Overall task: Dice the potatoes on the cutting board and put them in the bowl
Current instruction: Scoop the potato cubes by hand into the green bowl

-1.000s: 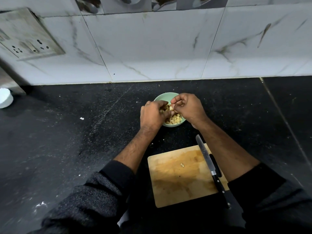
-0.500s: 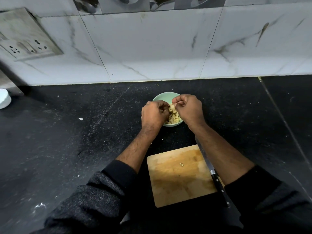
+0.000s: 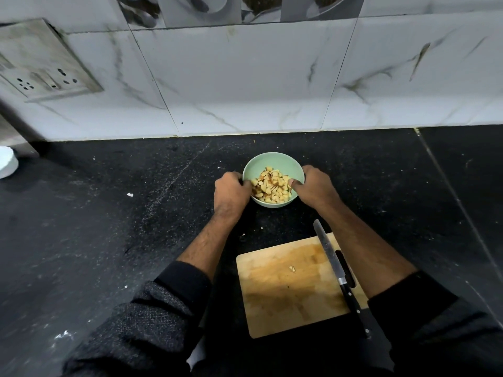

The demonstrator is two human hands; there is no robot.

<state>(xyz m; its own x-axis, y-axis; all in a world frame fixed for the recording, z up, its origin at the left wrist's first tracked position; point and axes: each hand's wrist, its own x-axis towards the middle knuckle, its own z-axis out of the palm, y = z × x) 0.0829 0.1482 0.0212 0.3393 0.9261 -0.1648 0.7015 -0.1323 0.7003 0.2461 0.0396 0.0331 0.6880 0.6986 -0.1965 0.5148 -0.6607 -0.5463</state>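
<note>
Head cam: diced potato (image 3: 272, 186) is pale yellow, small rough cubes, some with brownish edges, piled in the light green bowl (image 3: 283, 164) on the black counter (image 3: 109, 227). Left hand (image 3: 231, 193) grips the bowl's left rim, thumb over the edge. Right hand (image 3: 313, 187) grips the right rim likewise. One stray bit (image 3: 292, 268) sits on the wooden cutting board (image 3: 285, 295). Knife (image 3: 337, 273) lies along the board's right edge.

One bowl (image 3: 273, 164), one cutting board (image 3: 283, 300), one knife (image 3: 333, 263), two hands, one stray potato piece (image 3: 292, 268).
</note>
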